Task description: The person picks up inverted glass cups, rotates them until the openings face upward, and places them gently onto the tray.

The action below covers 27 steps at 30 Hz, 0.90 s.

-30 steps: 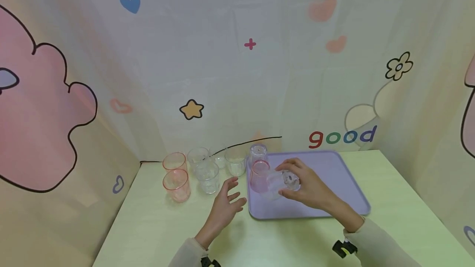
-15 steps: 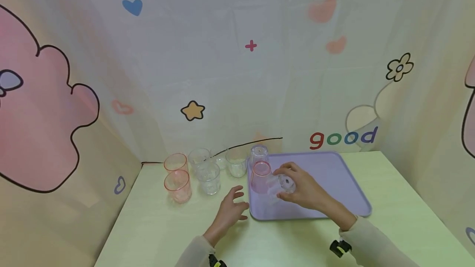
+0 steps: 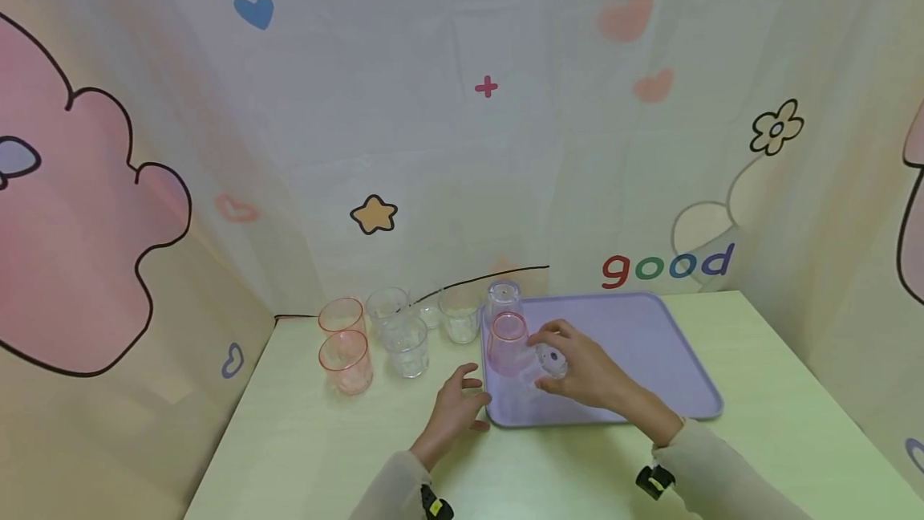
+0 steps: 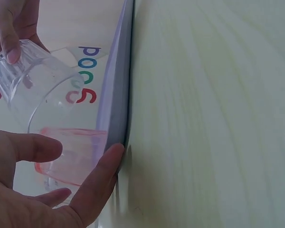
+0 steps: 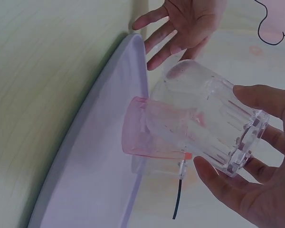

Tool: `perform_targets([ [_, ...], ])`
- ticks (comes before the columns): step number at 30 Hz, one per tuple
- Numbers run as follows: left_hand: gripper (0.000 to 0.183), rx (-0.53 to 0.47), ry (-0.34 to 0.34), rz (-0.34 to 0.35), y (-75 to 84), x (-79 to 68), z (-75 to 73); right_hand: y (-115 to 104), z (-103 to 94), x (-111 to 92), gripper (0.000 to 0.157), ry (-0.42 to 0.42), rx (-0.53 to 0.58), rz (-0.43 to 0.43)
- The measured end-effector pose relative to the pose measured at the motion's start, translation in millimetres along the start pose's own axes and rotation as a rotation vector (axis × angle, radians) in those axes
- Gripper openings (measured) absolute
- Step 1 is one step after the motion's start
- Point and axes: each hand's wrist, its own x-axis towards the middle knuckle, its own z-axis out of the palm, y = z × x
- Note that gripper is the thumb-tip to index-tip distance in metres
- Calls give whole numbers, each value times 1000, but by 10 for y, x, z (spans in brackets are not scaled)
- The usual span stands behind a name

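Note:
My right hand [image 3: 588,367] grips a clear glass tumbler [image 5: 204,118] by its base end, fingers and thumb on opposite sides. The tumbler hangs tilted above the tray [image 3: 635,351], its mouth pointing left and down. Just left of it, a pink glass [image 3: 508,353] stands on the lilac tray, apparently mouth down. Behind that, another clear glass [image 3: 503,301] rests upside down in the tray's back left corner. My left hand [image 3: 453,412] is beside the tray's front left corner with fingers spread and relaxed, holding nothing. One of its fingertips lies at the tray's rim in the left wrist view.
Left of the tray, two pink glasses stand mouth up, a front one [image 3: 346,363] and a back one [image 3: 342,314]. Several clear glasses [image 3: 407,350] stand between them and the tray. A printed curtain [image 3: 462,143] closes off the back of the pale table [image 3: 303,456].
The right hand has carried the clear tumbler a little left and lower, toward the pink glass. The left hand has shifted right, up to the tray's corner.

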Motion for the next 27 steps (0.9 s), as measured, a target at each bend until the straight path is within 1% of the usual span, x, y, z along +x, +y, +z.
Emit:
perform_targets([
  [9,65,19,8,-40,3,66,42,33,105,24,50,-24,-46,-10],
  [13,62,30,19,-39,-1,95,54,35,149,36,50,-30,-69,-11],
  [20,53,43,28,-12,-2,150,54,27,218,64,50,-30,-91,-48],
  [27,52,55,36,-36,-72,240,53,13,276,97,50,-77,-98,-33],
])
